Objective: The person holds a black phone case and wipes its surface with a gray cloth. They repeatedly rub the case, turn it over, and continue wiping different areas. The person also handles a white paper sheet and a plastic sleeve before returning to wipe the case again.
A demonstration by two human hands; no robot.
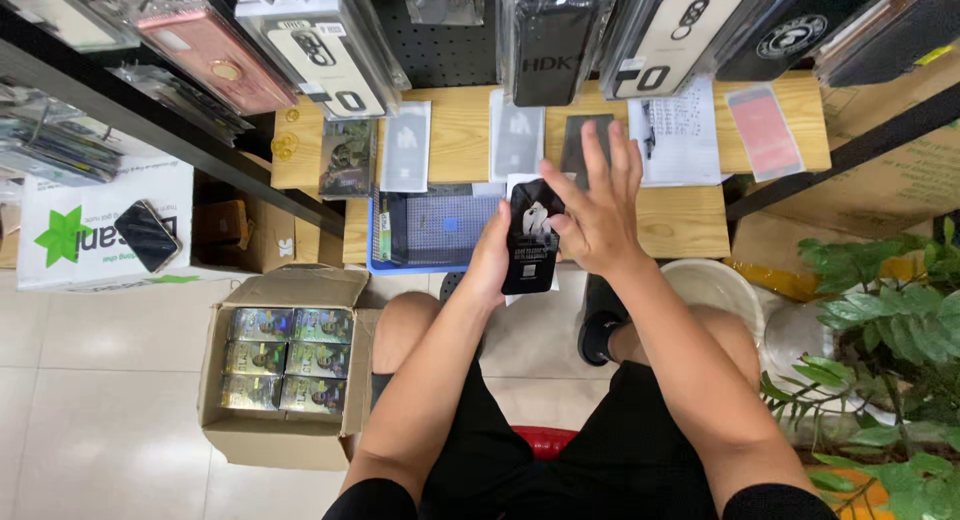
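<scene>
A low wooden surface is seen against a black pegboard, with flat packets and a blue tray laid on it, and packaged phone cases are hung above. On the pale tiled floor an open cardboard box of shiny packs is set, and a leafy plant is seen at the right. A dark phone (its long axis upright, top end pointed toward the pegboard) is held over the surface's front edge. It is clasped along its edge by the left hand, though the grip is partly hidden. The right hand is held above it, fingers spread.
</scene>
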